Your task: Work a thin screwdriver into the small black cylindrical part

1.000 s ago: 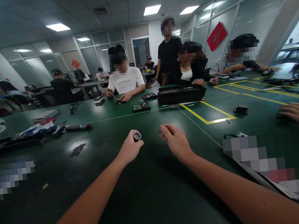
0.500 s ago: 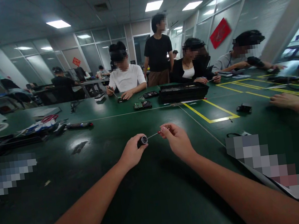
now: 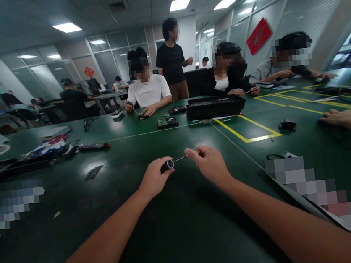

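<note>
"What are the hands gripping?"
"The left hand (image 3: 154, 179) has its fingers closed around a dark cylinder (image 3: 168, 165), on the near side of the long black tray (image 3: 216, 107). The right hand (image 3: 211, 165) pinches a thin screwdriver (image 3: 180, 159), its shaft reaching the cylinder's silver-rimmed end."
"And beside the tray?"
"A green circuit board (image 3: 163, 123), left of it on the counter (image 3: 175, 237)."

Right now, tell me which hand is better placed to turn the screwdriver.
The right, I'd judge: the right hand holds the screwdriver, its shaft pointing at the silver-rimmed black cylinder, which occupies the left hand.
</note>
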A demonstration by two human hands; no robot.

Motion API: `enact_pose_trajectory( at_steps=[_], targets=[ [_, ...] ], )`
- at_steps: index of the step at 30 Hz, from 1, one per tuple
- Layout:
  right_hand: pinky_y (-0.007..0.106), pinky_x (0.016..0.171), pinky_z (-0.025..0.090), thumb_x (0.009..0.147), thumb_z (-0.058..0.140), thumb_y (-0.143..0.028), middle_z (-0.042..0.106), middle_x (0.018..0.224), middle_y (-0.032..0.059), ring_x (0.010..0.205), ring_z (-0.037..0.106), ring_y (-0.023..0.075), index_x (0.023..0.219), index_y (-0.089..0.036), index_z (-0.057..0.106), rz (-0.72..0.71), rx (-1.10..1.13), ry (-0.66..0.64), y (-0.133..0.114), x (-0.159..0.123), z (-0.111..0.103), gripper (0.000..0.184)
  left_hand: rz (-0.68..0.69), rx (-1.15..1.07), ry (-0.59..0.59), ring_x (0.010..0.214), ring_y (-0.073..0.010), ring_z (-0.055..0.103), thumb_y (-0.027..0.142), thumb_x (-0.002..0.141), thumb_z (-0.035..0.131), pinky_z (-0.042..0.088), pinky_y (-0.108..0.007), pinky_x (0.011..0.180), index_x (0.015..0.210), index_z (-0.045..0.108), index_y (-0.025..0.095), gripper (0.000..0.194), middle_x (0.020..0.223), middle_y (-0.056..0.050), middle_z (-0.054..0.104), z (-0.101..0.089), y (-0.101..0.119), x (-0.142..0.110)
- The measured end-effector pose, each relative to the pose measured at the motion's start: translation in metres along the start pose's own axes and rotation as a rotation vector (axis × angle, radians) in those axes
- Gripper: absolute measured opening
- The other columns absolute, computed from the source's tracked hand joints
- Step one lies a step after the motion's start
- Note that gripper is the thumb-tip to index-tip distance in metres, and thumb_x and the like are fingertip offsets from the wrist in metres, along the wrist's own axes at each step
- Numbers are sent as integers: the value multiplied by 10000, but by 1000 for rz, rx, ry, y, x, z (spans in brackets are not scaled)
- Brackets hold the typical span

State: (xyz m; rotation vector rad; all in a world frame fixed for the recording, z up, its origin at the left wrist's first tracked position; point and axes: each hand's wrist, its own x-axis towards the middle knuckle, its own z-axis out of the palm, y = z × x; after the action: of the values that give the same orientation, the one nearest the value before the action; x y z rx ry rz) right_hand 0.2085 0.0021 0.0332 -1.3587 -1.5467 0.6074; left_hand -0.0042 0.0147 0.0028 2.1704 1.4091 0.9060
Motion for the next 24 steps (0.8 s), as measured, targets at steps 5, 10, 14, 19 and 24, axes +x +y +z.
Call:
enact_pose_trajectory(
  at_steps=[5,10,14,19,24],
  targets=[
    [328,614,434,870,578,-373,700,787,20,692,628,201,899,-236,675,-35,112,-77,4,1,1,170,23,51,-13,1062,-250,587,239,878,674,438,-405,957,1208,648,241,331,1118,-46,676,0,-2,0],
    [309,562,393,954,449,-477,616,613,5,586,582,185,838,-220,689,-15,23,-104,7,3,1,370,31,81,-15,1059,-243,581,235,887,671,431,-404,950,1210,643,252,325,1125,-36,676,-1,0,0],
    [307,561,389,963,434,-455,682,760,30,608,580,183,1068,-204,683,-32,-5,-102,8,3,2,368,40,98,-19,1027,-233,583,228,885,680,436,-399,936,1208,643,249,327,1092,-30,679,-1,2,-1],
    [302,618,426,938,465,-328,688,877,24,697,606,178,1168,-223,607,-73,54,-148,6,0,2,290,23,95,-6,1050,-233,576,242,897,668,442,-403,936,1224,633,256,329,1123,-29,673,-1,1,-1],
    [313,577,374,983,411,-478,633,695,16,624,573,184,920,-216,681,-59,-44,-137,7,1,2,382,31,101,-5,1049,-236,579,250,901,660,446,-408,943,1234,632,258,334,1125,-35,674,-2,1,-2]
  ],
)
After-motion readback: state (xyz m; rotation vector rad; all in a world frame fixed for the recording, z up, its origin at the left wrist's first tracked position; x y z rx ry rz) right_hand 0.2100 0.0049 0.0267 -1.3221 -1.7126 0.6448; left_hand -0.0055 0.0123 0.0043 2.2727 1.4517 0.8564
